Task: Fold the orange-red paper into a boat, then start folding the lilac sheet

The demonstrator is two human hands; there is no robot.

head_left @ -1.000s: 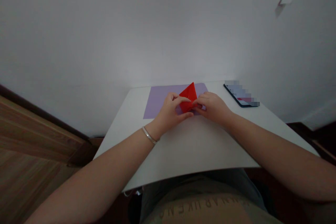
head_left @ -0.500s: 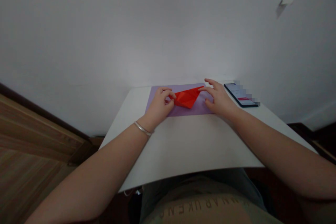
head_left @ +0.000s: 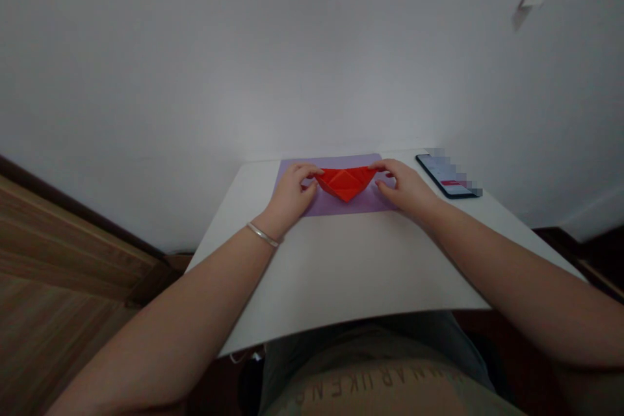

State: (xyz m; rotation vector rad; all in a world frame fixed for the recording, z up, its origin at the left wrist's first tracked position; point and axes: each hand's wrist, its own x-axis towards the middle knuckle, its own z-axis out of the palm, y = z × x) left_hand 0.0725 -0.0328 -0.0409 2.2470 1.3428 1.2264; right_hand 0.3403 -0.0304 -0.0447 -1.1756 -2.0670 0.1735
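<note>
Red origami paper [head_left: 345, 185], folded into a wide, shallow boat-like shape: lies on a lilac sheet [head_left: 353, 205], toward the sheet's far edge and about midway along it. Two points reach out sideways, a blunter one faces the person, and creases meet at the middle.

Left hand [head_left: 292, 192] at the paper's left end, a thin silver bangle [head_left: 262, 234] on that wrist. Its fingers [head_left: 307, 170] curl inward, and thumb and forefinger appear to pinch the tip. Right hand [head_left: 407, 187] mirrors this at the other end, its fingers [head_left: 385, 168] closed around the right tip, the other fingers slightly apart behind it. Exact fingertip contact is too small to confirm from here.

Lilac sheet rests on a white surface [head_left: 351, 266]. Smartphone [head_left: 444, 175] lies face up beyond the right hand, screen partly pixelated. White wall [head_left: 312, 58] stands behind; wooden panelling [head_left: 63, 253] runs low on the left. Person's lettered shirt [head_left: 375, 390] shows at the bottom.
</note>
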